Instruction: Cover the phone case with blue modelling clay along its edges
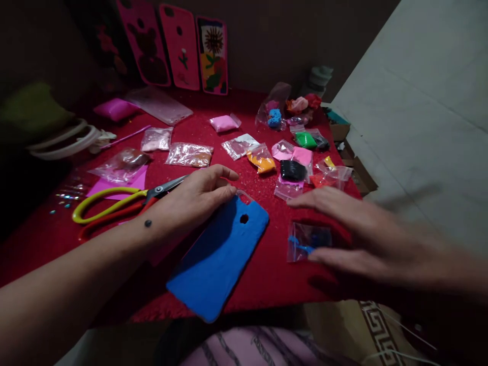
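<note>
A phone case (224, 249) covered in blue clay lies slanted at the front of the red cloth. A small strip near its top is still clear, beside a dark round hole. My left hand (209, 188) is at the case's upper left edge, fingers stretched out and thumb a little apart. To the right, my right hand (358, 234) hovers, blurred, with thumb and fingers spread and nothing between them. Just by its thumb sits a small zip bag (295, 241) with scraps of blue clay. Yellow-and-red-handled scissors (152, 195) lie partly behind my left forearm.
Several small bags of coloured clay, among them a black one (293, 170) and an orange one (262, 160), are spread across the cloth. Decorated phone cases (181, 51) lean at the back. A clear case (163, 107) lies near them. Cardboard boxes (358, 170) stand beyond the right edge.
</note>
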Demonstrator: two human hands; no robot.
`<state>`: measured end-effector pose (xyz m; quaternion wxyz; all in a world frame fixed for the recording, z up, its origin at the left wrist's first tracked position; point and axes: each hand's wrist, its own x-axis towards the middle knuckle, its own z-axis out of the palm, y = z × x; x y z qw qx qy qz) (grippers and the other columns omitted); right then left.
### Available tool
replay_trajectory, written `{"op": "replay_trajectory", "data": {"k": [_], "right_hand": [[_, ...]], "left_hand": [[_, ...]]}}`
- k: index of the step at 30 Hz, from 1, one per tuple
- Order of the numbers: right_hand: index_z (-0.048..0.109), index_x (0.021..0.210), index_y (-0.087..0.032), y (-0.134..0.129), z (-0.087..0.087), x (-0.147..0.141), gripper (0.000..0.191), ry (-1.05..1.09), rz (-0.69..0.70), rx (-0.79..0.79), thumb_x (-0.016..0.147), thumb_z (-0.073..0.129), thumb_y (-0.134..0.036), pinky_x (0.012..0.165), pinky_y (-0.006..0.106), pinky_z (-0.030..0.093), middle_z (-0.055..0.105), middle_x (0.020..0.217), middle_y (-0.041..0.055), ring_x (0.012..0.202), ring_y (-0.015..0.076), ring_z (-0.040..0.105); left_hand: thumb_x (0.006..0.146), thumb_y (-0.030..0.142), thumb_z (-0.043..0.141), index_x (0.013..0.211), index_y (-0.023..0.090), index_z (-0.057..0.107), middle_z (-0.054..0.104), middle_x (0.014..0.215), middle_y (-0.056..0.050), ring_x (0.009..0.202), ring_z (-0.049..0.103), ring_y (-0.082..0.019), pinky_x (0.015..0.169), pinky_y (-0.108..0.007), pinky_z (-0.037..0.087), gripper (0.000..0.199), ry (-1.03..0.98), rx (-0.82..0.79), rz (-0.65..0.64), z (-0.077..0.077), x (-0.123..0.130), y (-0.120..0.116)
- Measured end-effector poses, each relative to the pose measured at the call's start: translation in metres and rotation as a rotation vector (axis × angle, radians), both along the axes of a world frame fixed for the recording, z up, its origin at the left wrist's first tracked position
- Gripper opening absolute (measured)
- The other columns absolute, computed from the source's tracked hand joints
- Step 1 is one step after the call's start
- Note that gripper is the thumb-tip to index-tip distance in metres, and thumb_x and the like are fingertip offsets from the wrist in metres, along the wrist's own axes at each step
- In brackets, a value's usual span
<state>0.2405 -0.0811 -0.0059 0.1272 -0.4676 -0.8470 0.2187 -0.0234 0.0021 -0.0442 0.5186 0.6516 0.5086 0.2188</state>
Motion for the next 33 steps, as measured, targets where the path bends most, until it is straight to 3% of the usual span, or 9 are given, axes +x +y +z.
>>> {"op": "replay_trajectory", "data": {"k": [2, 5, 10, 13, 15, 19, 24, 29, 33], "right_hand": [[0.047, 0.142, -0.027, -0.021, -0.014, 0.007, 0.058, -0.105, 0.054, 0.031, 0.088, 0.068, -0.037, 0.091, 0.041, 0.055, 0.061, 0.13, 0.0084, 0.115, 0.0274, 0.059], [0.041, 0.144, -0.02, -0.039, -0.038, 0.009, 0.058, -0.163, -0.006, 0.08, 0.091, 0.063, -0.03, 0.099, 0.049, 0.05, 0.057, 0.132, 0.0137, 0.12, 0.0299, 0.054], [0.041, 0.143, -0.018, -0.042, -0.062, 0.007, 0.055, -0.008, -0.099, 0.195, 0.092, 0.061, -0.02, 0.089, 0.046, 0.051, 0.063, 0.115, 0.013, 0.104, 0.0257, 0.057], [0.049, 0.137, -0.018, -0.044, -0.067, 0.005, 0.049, 0.133, -0.197, 0.23, 0.091, 0.064, -0.022, 0.084, 0.042, 0.051, 0.064, 0.106, 0.0108, 0.096, 0.024, 0.059], [0.054, 0.131, -0.02, -0.047, -0.067, 0.002, 0.044, 0.244, -0.263, 0.197, 0.09, 0.066, -0.024, 0.084, 0.039, 0.051, 0.065, 0.105, 0.0093, 0.095, 0.0228, 0.06], [0.06, 0.123, -0.022, -0.054, -0.066, -0.008, 0.039, 0.449, -0.386, 0.125, 0.086, 0.069, -0.022, 0.091, 0.036, 0.05, 0.064, 0.11, 0.0068, 0.101, 0.021, 0.061], [0.06, 0.122, -0.025, -0.06, -0.068, -0.025, 0.037, 0.635, -0.394, 0.078, 0.087, 0.064, -0.014, 0.096, 0.033, 0.049, 0.063, 0.116, 0.0048, 0.11, 0.0193, 0.06], [0.061, 0.118, -0.024, -0.061, -0.072, -0.035, 0.031, 0.736, -0.398, 0.038, 0.088, 0.064, -0.016, 0.093, 0.033, 0.05, 0.062, 0.111, 0.0041, 0.106, 0.0187, 0.061], [0.06, 0.119, -0.026, -0.063, -0.075, -0.037, 0.032, 0.75, -0.41, 0.021, 0.088, 0.064, -0.017, 0.093, 0.034, 0.05, 0.061, 0.109, 0.0036, 0.103, 0.0185, 0.061]], "left_hand": [[0.084, 0.041, 0.059, 0.112, 0.017, 0.06, 0.069, 0.078, -0.004, 0.061, 0.055, -0.017, 0.052, -0.027, 0.039, 0.036, 0.063, 0.106, -0.046, -0.003, -0.001, 0.0], [0.088, 0.041, 0.051, 0.115, 0.018, 0.056, 0.07, 0.084, -0.007, 0.074, 0.063, -0.023, 0.062, -0.033, 0.045, 0.037, 0.13, 0.274, -0.072, -0.008, -0.003, -0.001], [0.087, 0.034, 0.054, 0.105, 0.024, 0.061, 0.07, 0.099, -0.007, 0.086, 0.063, -0.023, 0.08, -0.035, 0.045, 0.022, 0.219, 0.633, -0.016, -0.004, -0.003, -0.011], [0.087, 0.034, 0.059, 0.097, 0.026, 0.066, 0.07, 0.095, -0.004, 0.083, 0.062, -0.02, 0.08, -0.03, 0.044, 0.014, 0.154, 0.701, -0.013, 0.006, 0.0, -0.02], [0.087, 0.034, 0.062, 0.096, 0.026, 0.067, 0.071, 0.093, -0.002, 0.084, 0.064, -0.019, 0.08, -0.028, 0.045, 0.013, 0.095, 0.633, -0.026, 0.012, 0.003, -0.027], [0.085, 0.032, 0.065, 0.092, 0.024, 0.071, 0.075, 0.087, 0.0, 0.082, 0.067, -0.018, 0.076, -0.026, 0.048, 0.012, -0.036, 0.347, -0.144, 0.017, 0.014, -0.043], [0.085, 0.026, 0.065, 0.09, 0.022, 0.073, 0.075, 0.084, 0.002, 0.081, 0.067, -0.015, 0.079, -0.025, 0.049, 0.01, -0.111, 0.19, -0.232, 0.014, 0.025, -0.067], [0.086, 0.026, 0.065, 0.093, 0.02, 0.073, 0.076, 0.09, 0.0, 0.085, 0.067, -0.016, 0.078, -0.025, 0.05, 0.012, -0.162, 0.079, -0.218, 0.013, 0.032, -0.08], [0.082, 0.025, 0.068, 0.09, 0.017, 0.074, 0.075, 0.084, -0.002, 0.074, 0.063, -0.015, 0.067, -0.023, 0.049, 0.013, -0.17, 0.025, -0.15, 0.016, 0.038, -0.085]]}}
